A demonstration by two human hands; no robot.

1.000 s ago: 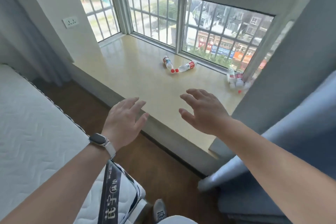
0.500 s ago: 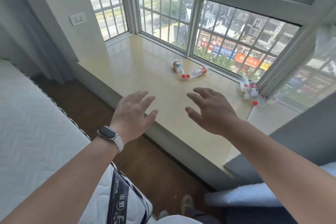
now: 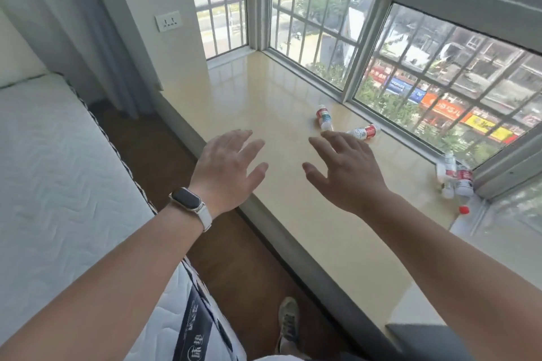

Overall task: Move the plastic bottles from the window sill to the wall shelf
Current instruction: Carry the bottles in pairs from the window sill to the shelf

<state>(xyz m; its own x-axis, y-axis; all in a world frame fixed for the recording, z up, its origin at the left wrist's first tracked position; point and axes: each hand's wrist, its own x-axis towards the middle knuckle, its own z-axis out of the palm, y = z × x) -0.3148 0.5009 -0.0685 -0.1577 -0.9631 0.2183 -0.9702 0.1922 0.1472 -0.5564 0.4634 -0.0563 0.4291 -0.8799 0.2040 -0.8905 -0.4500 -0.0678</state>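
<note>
Bottles not yet gripped. Left hand (image 3: 225,167) and right hand (image 3: 346,173) spread open, empty, now nearer over window sill (image 3: 258,114). Two bottles (image 3: 324,118) lie at 1 o'clock; cluster (image 3: 457,177) at 3 o'clock. Pickup looks imminent.

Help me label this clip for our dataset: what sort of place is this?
Most likely a bedroom in an upper-floor flat: a quilted mattress beside a wide bay window sill, with barred windows overlooking street shops below.
</note>
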